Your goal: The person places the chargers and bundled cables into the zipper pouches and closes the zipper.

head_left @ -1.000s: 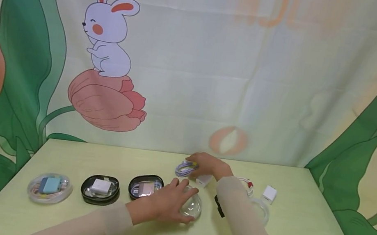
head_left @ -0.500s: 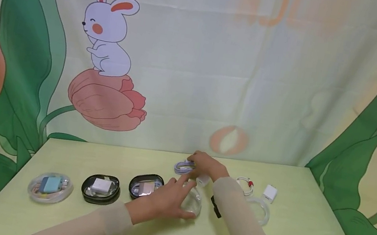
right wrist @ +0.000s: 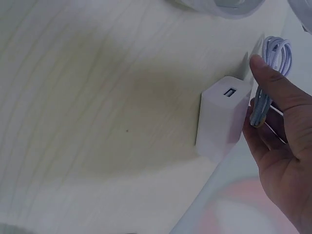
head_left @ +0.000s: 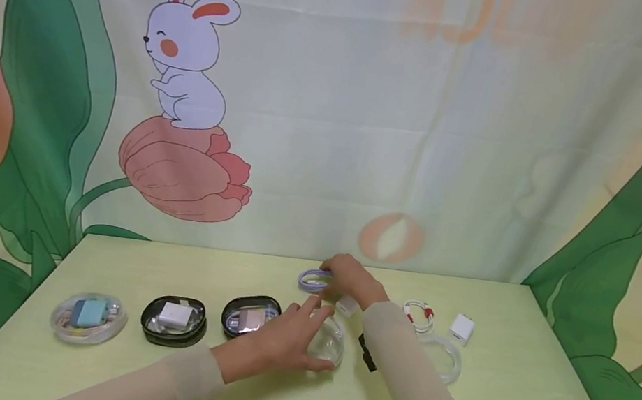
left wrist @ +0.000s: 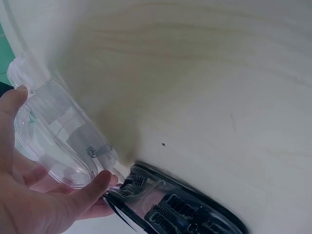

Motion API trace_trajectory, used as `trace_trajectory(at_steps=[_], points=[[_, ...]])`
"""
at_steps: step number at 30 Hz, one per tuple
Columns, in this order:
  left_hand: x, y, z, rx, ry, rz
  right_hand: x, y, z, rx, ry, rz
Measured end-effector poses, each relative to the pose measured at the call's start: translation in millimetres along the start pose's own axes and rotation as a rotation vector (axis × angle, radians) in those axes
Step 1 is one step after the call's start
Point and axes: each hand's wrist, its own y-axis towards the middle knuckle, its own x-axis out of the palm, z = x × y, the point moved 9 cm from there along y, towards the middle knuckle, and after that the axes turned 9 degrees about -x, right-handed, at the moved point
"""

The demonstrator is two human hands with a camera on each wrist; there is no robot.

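Note:
My left hand (head_left: 280,345) holds a clear plastic case (head_left: 329,344) on the table. In the left wrist view its thumb and fingers spread round the see-through case (left wrist: 56,129), which shows no contents. At the far side, my right hand (head_left: 353,282) pinches a coiled lavender cable (head_left: 312,281). The right wrist view has the coil (right wrist: 278,53) between thumb and fingers, its lower end behind the thumb. Right beside those fingers stands a white charger block (right wrist: 222,117) with a USB port facing up; in the head view the right hand partly covers it.
Left of the hands lie a black-rimmed case with a pink charger (head_left: 251,321), another with a white charger (head_left: 174,317), and a clear case with a blue charger (head_left: 90,313). On the right are a white cable (head_left: 418,315), a white charger (head_left: 462,328) and a clear case (head_left: 448,356).
My right hand has shifted slightly left and back with the lavender cable. The left hand stays at the clear case, with its fingers a little nearer the right hand.

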Motion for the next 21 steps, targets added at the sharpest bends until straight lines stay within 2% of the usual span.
trace_trajectory(at_steps=[6, 12, 17, 21], points=[[2.0, -1.1, -1.4, -0.013, -0.007, -0.001, -7, -0.9, 2, 0.003, 0.004, 0.025], [1.5, -1.3, -0.6, -0.014, -0.008, 0.015, -14, -6.3, 7, -0.004, -0.043, 0.042], [0.4, -2.7, -0.5, -0.024, -0.013, 0.034, -27, -19.0, 5, -0.026, -0.076, 0.061], [-0.9, -3.5, -0.1, -0.029, -0.002, 0.049, -34, -30.6, 6, -0.034, -0.078, 0.046]])
